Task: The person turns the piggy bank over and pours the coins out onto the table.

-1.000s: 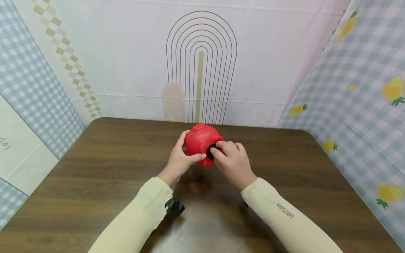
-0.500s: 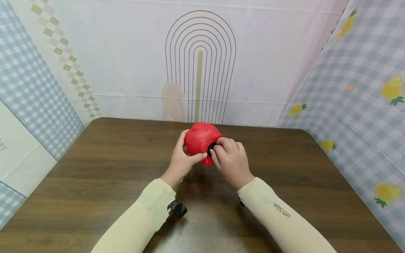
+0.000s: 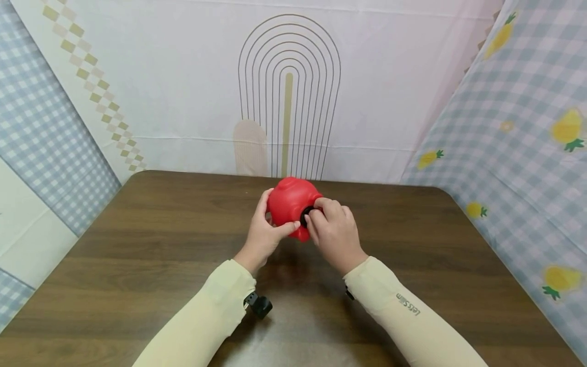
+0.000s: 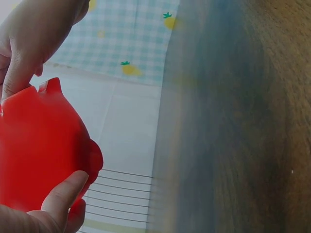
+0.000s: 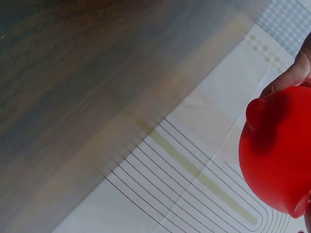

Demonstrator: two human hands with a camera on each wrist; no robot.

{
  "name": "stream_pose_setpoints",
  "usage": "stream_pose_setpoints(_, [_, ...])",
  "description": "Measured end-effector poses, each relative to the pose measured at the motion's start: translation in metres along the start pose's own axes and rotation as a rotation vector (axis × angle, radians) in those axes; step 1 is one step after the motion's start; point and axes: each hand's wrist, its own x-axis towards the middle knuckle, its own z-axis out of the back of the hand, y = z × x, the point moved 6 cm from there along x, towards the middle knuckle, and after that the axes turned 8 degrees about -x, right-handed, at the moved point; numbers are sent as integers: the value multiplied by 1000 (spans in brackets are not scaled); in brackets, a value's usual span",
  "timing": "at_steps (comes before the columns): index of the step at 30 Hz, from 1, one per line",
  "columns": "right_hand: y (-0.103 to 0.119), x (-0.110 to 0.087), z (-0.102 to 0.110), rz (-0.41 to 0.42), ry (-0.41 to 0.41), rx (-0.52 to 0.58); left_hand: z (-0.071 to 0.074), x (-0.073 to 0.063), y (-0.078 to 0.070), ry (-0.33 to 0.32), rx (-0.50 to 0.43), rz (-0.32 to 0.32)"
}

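A glossy red piggy bank (image 3: pixel 291 198), rounded with stubby knobs, is held above the middle of the table in the head view. My left hand (image 3: pixel 262 233) grips its left side, thumb across the near face and fingers round the back. On the side facing right sits a round black stopper (image 3: pixel 304 217), partly covered by fingers. My right hand (image 3: pixel 338 230) pinches at this stopper with thumb and curled fingers. Both wrist views show the red body (image 4: pixel 43 145) large; the stopper is hidden there. Left fingers (image 5: pixel 291 76) also show at the bank's edge in the right wrist view.
A brown wood-grain table (image 3: pixel 183 219) lies under both hands. Behind it hangs a white cloth (image 3: pixel 183 76) with arch lines; a checked cloth with pineapples (image 3: pixel 513 153) hangs at the right. A small black device (image 3: pixel 259 306) hangs at the left sleeve.
The right thumb and fingers have shifted slightly at the black stopper, and both forearms have moved a little inward. Over the last half second the hands and piggy bank have stayed almost still.
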Motion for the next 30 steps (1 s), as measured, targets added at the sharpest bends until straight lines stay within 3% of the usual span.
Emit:
stream_pose_setpoints(16, [-2, 2, -1, -114, 27, 68, -2, 0, -2, 0, -6, -3])
stream_pose_setpoints(25, [-5, 1, -3, -169, 51, 86, -11, -18, -31, 4, 4, -4])
stream_pose_setpoints(30, [-6, -2, -3, -185, 73, 90, -11, -19, -33, -2, 10, -7])
